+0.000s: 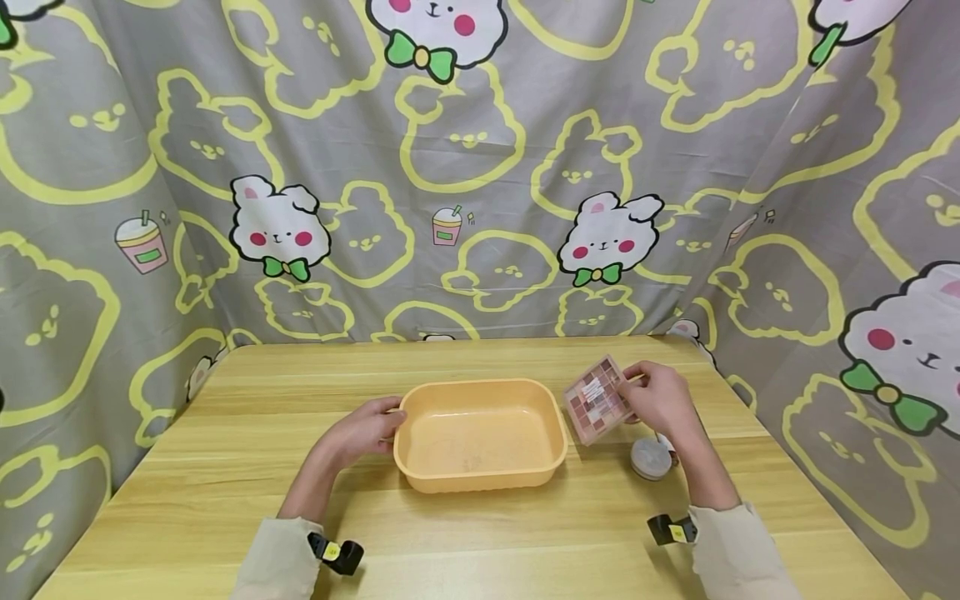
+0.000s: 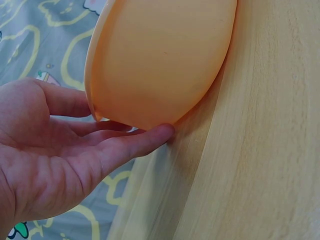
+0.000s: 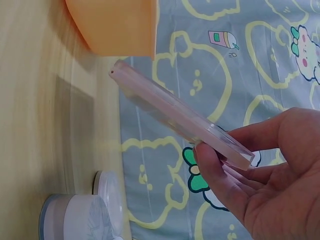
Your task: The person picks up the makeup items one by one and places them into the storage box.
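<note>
1. The surface (image 1: pixel 480 546) is pale yellow wood with fine lengthwise grain; its far edge meets patterned cloth.
2. Grey fabric (image 1: pixel 517 92) hangs behind and along both sides, printed with yellow animal outlines, white rabbits in green bows, and pink drink cups.
3. On the surface, near the middle, stands an orange-yellow plastic basin (image 1: pixel 480 482), open side up.
4. The left hand (image 1: pixel 369 429) grips the basin's left end, its fingers clamped at the rim and outer wall.
5. The right hand (image 1: pixel 663 400) pinches a pink eyeshadow palette (image 1: pixel 596 402), fingers clamped on one edge; the palette is tilted above the surface, just right of the basin.
6. Below this hand, a round cosmetic jar (image 1: pixel 651 460) stands on the surface, another round white container (image 3: pixel 111 192) just beside it.
</note>
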`<state>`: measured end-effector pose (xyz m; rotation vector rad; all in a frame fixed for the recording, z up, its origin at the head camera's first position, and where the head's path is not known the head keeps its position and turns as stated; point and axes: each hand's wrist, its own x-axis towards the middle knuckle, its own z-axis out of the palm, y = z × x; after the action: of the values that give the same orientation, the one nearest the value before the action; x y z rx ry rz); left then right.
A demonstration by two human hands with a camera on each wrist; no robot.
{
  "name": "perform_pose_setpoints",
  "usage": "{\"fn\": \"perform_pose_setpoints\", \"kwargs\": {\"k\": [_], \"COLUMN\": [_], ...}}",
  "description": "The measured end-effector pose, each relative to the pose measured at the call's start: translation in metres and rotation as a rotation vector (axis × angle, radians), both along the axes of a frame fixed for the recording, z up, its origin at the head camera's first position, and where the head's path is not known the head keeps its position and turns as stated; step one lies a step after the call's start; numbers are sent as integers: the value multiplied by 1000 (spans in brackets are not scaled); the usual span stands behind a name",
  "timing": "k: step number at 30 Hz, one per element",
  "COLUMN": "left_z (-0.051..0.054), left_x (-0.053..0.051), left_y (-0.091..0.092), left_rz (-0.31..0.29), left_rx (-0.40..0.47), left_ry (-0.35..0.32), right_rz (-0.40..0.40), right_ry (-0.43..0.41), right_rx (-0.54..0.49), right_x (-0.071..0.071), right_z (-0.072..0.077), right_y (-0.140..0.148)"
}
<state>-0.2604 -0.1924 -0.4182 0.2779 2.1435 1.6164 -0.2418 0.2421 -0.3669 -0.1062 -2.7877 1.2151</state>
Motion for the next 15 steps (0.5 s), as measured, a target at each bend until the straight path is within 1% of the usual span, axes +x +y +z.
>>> {"fn": "perform_pose_setpoints", "kwargs": {"k": [6, 13, 15], "left_z": [0, 0, 0], "left_x": [0, -1, -1], "left_y": [0, 0, 0], "left_rz": [-2, -1, -3], "left_rx": [4, 5, 6], "left_ry": [-2, -5, -5], "right_rz": [-15, -33, -31], "right_ry": [33, 69, 73], "right_rx": [13, 30, 15], "right_x": [0, 1, 2], "right_z": [1, 6, 7], "right_y": [0, 0, 0]}}
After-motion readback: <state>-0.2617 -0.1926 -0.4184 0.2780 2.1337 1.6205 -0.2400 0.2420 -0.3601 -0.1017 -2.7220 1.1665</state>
